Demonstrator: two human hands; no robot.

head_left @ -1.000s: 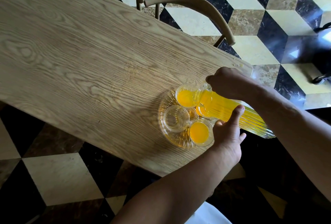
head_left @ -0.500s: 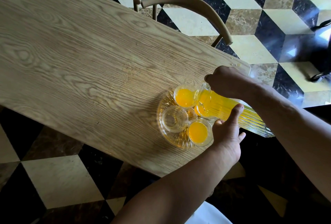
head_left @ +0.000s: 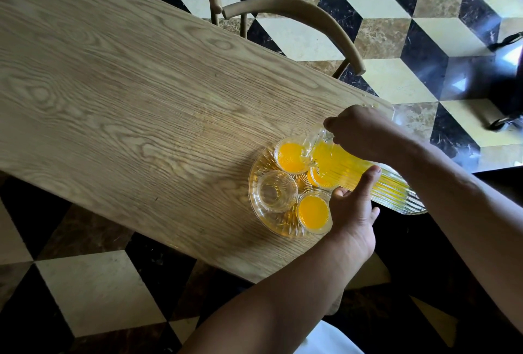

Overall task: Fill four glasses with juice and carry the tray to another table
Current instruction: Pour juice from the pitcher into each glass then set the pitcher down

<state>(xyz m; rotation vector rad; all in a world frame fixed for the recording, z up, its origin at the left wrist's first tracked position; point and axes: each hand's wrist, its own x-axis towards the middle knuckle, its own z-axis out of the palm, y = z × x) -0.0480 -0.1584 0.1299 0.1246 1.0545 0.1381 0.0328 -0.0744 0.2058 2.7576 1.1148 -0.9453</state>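
A round cut-glass tray (head_left: pixel 261 216) rests near the wooden table's right end with four glasses on it. The far glass (head_left: pixel 290 157) and the near glass (head_left: pixel 312 212) hold orange juice. The left glass (head_left: pixel 276 194) is empty. A fourth glass (head_left: pixel 319 181) with juice is half hidden under the spout of a ribbed glass pitcher (head_left: pixel 368 179) of juice. The pitcher is tilted over the tray. My right hand (head_left: pixel 360 134) grips the pitcher's top side. My left hand (head_left: pixel 353 209) steadies it from below, thumb on the glass.
The wooden table (head_left: pixel 127 98) runs to the upper left. Two curved wooden chair backs (head_left: pixel 297 11) stand along its far edge. The floor is checkered marble tile (head_left: pixel 93 288). A dark object lies on the floor at the far right (head_left: pixel 506 93).
The pitcher stays tilted over the tray with both hands on it. No clear shift besides a slight camera movement.
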